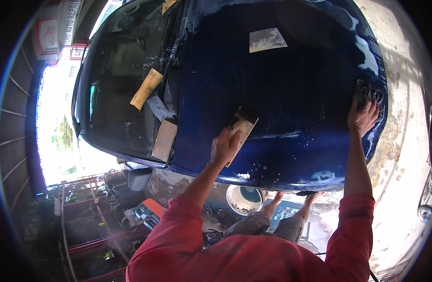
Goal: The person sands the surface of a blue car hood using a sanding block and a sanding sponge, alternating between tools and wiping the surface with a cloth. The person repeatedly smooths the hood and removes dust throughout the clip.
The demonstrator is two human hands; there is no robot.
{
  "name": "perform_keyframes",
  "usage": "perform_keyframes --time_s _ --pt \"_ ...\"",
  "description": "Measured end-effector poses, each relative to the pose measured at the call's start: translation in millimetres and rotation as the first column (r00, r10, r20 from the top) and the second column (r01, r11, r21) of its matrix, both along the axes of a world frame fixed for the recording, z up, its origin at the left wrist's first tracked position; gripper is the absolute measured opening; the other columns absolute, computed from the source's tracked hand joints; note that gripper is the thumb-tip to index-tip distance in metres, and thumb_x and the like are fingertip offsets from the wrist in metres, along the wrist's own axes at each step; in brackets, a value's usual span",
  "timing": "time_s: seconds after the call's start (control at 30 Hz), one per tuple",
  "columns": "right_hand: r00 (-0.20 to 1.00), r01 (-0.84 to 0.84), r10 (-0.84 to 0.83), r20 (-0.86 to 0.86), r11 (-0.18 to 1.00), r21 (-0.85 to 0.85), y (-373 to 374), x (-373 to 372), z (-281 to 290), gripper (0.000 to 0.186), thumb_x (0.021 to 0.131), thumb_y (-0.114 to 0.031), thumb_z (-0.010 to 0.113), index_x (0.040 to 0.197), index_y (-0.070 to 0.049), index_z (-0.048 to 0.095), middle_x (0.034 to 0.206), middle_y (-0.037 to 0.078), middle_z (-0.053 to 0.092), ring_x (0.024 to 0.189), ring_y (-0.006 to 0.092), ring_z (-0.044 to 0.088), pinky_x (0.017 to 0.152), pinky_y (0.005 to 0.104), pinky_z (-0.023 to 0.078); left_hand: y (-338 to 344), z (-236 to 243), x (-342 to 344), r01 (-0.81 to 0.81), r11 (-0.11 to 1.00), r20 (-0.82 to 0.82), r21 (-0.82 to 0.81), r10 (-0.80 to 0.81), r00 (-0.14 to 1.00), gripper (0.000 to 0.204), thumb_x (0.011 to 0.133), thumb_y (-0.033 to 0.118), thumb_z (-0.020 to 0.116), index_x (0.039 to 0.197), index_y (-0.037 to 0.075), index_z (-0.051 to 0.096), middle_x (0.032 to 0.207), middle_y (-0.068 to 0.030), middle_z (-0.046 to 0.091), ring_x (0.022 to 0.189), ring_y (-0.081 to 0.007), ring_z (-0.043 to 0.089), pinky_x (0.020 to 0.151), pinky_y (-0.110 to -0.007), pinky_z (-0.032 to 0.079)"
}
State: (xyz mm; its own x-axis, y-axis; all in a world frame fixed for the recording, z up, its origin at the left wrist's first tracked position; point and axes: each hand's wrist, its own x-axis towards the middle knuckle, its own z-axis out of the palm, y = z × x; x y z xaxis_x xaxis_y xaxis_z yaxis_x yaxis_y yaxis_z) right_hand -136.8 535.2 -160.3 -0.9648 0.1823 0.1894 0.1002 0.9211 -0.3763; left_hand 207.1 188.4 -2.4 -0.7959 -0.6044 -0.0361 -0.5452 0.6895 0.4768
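A blue car hood (281, 84) stretches before me, wet, with scattered drops and whitish patches. My left hand (224, 146) is closed around a flat, wood-coloured block (245, 128), tilted upright on its long edge over the near middle of the hood. Part of a dark layer shows along the block's far side. At the hood's right end, my right hand (363, 116) presses on a dark, crumpled, cloth-like thing (361, 89) with whitish foam or streaks around it. The fingers curl over it and partly hide it.
Around the windshield's base lie a yellow strip (146, 89), a grey sheet (159, 108) and a wooden block (164, 140). A grey-white sheet (267, 40) rests farther up the hood. Below the near edge stand a bucket (231, 196) and the side mirror (139, 178).
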Motion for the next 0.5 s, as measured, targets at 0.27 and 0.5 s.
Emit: perform_keyframes --time_s 0.27,0.5 --pt "0.996 -0.032 0.032 -0.079 0.999 0.0 8.2 0.4 -15.1 0.059 0.103 -0.067 0.06 0.151 -0.033 0.056 0.174 0.0 0.04 0.163 0.0315 0.029 0.122 0.0685 0.033 -110.1 -25.8 -187.5 -0.059 0.98 -0.13 -0.191 0.034 0.991 0.058 0.104 0.056 0.065 0.103 -0.002 0.074 0.099 -0.0328 0.075 0.1 -0.0519 0.074 0.086 -0.058 0.061" --pt "0.995 -0.045 0.045 -0.089 0.999 -0.004 3.8 -0.6 -8.0 0.061 0.102 -0.07 0.06 0.152 -0.034 0.057 0.175 -0.002 0.04 0.162 0.0312 0.03 0.121 0.0688 0.034 -25.1 -7.7 36.9 -0.011 0.997 -0.025 -0.074 0.009 1.0 0.042 0.102 0.05 0.074 0.106 0.008 0.067 0.09 -0.0282 0.076 0.084 -0.0494 0.076 0.071 -0.057 0.063"
